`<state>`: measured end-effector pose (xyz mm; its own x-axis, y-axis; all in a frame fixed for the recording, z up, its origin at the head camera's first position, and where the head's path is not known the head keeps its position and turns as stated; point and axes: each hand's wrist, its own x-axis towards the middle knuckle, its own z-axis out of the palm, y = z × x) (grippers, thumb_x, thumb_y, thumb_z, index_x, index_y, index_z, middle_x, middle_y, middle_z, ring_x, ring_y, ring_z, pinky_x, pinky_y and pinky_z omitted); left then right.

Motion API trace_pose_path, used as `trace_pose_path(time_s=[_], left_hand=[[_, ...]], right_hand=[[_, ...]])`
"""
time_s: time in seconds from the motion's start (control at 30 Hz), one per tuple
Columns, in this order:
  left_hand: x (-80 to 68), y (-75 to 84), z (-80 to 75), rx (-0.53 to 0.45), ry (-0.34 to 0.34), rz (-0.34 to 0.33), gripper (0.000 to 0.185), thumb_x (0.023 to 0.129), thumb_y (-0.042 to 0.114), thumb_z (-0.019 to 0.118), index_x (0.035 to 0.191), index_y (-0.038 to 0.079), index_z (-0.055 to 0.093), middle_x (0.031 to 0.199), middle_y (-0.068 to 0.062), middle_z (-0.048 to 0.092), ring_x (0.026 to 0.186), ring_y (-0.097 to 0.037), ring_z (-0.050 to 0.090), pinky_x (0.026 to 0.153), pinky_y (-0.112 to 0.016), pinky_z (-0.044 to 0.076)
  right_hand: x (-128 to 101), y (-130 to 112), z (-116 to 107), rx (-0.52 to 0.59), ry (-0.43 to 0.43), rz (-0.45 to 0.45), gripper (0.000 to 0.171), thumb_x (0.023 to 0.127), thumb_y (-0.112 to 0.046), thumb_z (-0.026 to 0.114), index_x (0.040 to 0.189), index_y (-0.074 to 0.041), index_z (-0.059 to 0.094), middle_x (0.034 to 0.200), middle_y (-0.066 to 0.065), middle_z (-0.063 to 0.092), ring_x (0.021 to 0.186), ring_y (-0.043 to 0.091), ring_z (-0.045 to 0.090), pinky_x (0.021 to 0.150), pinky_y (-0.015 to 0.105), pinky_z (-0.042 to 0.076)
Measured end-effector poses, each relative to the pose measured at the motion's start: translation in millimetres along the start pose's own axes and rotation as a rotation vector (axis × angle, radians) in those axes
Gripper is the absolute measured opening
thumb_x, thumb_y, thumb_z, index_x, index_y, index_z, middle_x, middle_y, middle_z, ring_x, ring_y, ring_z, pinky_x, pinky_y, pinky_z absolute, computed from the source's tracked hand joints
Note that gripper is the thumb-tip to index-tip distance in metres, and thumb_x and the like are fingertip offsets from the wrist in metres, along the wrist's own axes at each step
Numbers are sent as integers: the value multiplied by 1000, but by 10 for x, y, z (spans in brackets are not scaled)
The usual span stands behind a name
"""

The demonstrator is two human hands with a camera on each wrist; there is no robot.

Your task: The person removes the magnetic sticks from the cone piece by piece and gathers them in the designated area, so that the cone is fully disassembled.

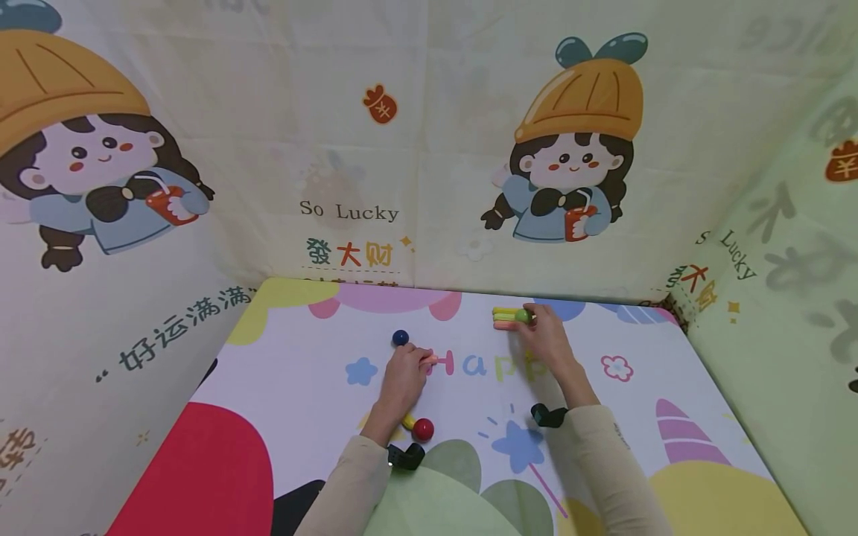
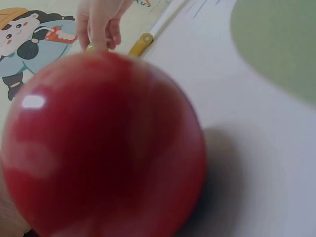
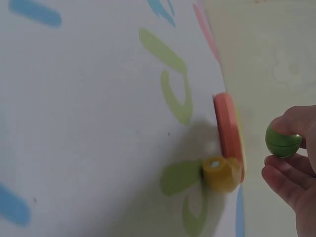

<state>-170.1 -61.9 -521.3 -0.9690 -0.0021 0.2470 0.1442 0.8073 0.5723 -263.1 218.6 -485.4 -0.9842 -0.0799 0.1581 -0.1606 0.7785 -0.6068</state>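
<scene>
In the head view my left hand (image 1: pixel 402 376) pinches a small pale orange stick (image 1: pixel 429 359) over the printed lettering. My right hand (image 1: pixel 548 339) pinches a green ball (image 1: pixel 523 316), also plain in the right wrist view (image 3: pixel 283 141), above a row of coloured sticks (image 1: pixel 504 324). One of these, orange-red (image 3: pixel 228 123), lies beside a yellow rounded piece (image 3: pixel 222 174). A dark blue ball (image 1: pixel 400 338) rests just beyond my left hand. Near the left wrist sit a red ball (image 1: pixel 423 429) and a yellow piece (image 1: pixel 407 421). That red ball hides my left fingers in the left wrist view.
A white tabletop (image 1: pixel 302 402) printed with coloured shapes and letters lies under both hands. Patterned cloth walls (image 1: pixel 429 171) stand behind it and at both sides. Black wrist cameras (image 1: pixel 548 415) are on both wrists.
</scene>
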Motion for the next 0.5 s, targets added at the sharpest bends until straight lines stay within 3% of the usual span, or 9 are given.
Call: trace_pose_path(time_s=[0.2,0.5], left_hand=[[3,-15,16,3,-2,-4,29,90,11,74,118,8,74,105,-8,67,99,-20,63,88,-29,59],[13,-6,6,-10,-17,-20,29,90,13,75,118,8,73,106,-8,67,98,-20,62,88,-29,59]], right_hand=[[23,135,-37,-9,15,7,53,95,-18,66,138,7,51,128,27,55,108,39,60,94,51,53],[60,274,-73,-2,-21,90,53,98,-21,60,142,5,47,135,27,50,114,39,55,100,52,51]])
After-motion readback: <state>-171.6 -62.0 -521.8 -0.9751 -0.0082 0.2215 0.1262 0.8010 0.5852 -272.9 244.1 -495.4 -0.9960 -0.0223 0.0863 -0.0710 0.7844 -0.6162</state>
